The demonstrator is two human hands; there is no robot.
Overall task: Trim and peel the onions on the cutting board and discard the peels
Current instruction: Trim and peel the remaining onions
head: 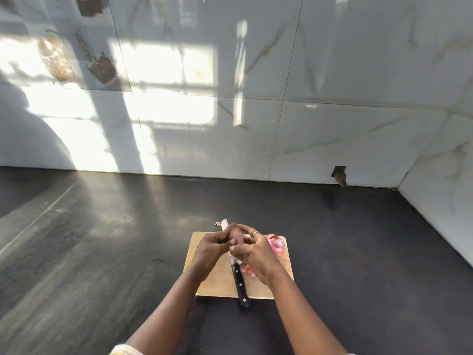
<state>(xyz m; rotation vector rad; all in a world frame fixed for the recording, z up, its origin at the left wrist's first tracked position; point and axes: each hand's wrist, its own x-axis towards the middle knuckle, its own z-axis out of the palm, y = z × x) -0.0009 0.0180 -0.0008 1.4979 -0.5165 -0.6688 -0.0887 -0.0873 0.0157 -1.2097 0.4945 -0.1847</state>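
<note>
We're in a kitchen, a home one by the look of it: a long dark stone countertop (102, 239) runs back to a corner of glossy white marble-veined wall tiles (358, 73). Up on the left are decorative tiles printed with brown food pictures (102, 65), too blurred to read. Near the front lies a pale wooden cutting board (220, 285), with a steel knife with a black riveted handle (240, 285) across it and a purple-red onion (276, 245) at its far right corner. Window-shaped sunlight (166, 73) glows on the wall.
</note>
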